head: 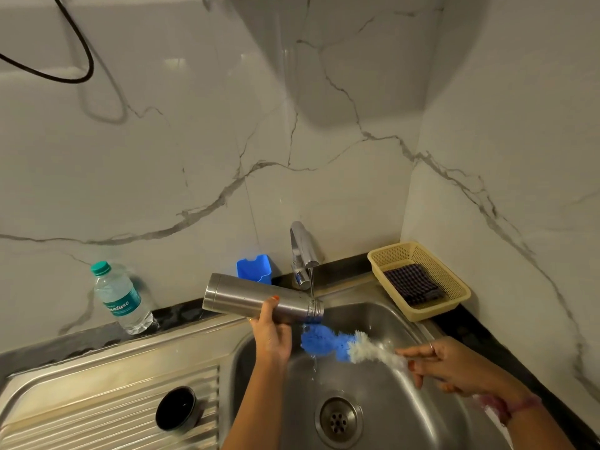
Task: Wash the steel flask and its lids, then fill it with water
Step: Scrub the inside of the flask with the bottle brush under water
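Observation:
My left hand (pixel 271 334) grips the steel flask (pixel 240 295), which lies nearly level over the sink with its open threaded mouth pointing right, under the running tap (pixel 303 251). A thin stream of water falls on the mouth. My right hand (pixel 451 368) holds a bottle brush (pixel 337 344) with a blue sponge tip and white bristles, its head just below and right of the flask mouth, outside the flask. A black lid (pixel 177 407) rests open side up on the ribbed drainboard at the lower left.
The steel sink (pixel 389 323) has a drain (pixel 337 420) near the bottom. A plastic water bottle (pixel 121 298) stands on the dark counter at left. A blue holder (pixel 255 267) sits behind the flask. A beige basket (pixel 399 254) with a checked cloth sits at back right.

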`<action>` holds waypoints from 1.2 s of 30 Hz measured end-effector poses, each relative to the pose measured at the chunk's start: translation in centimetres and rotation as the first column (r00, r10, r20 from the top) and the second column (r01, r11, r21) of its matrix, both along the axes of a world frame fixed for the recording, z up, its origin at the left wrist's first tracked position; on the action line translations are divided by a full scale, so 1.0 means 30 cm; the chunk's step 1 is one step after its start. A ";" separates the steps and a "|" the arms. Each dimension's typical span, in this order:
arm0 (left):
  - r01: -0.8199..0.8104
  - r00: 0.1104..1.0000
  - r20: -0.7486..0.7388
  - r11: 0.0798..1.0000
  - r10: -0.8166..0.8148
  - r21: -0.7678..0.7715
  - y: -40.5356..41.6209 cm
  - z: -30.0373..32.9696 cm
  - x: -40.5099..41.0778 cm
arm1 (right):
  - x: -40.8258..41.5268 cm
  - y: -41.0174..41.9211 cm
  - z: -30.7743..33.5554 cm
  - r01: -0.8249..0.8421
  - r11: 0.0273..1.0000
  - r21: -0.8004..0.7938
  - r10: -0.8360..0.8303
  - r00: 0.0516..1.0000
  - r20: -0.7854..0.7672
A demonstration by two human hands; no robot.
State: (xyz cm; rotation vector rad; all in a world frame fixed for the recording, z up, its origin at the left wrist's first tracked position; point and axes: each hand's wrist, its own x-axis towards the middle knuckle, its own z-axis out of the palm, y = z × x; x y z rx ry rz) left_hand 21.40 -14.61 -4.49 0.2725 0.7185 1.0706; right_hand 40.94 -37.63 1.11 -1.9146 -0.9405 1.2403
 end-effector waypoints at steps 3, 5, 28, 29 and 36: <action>0.005 1.000 -0.014 1.000 -0.005 0.006 0.006 -0.017 0.007 | 0.022 -0.024 0.004 0.005 1.000 -0.008 -0.006 0.999 -0.050; 0.016 0.999 -0.035 1.000 -0.016 0.016 0.004 -0.025 0.011 | 0.036 -0.042 0.004 0.017 1.000 -0.011 -0.018 0.997 -0.078; 0.318 0.921 -0.252 0.947 -0.298 0.043 -0.151 -0.094 0.171 | 0.064 -0.220 -0.062 0.315 0.949 0.008 -0.314 0.945 0.092; 0.325 0.912 -0.274 0.945 -0.304 0.035 -0.157 -0.102 0.173 | 0.065 -0.224 -0.064 0.322 0.947 0.010 -0.321 0.943 0.090; 0.366 0.840 -0.441 0.930 -0.315 0.032 -0.201 -0.168 0.158 | 0.044 -0.249 -0.046 0.328 0.944 0.038 -0.330 0.938 0.107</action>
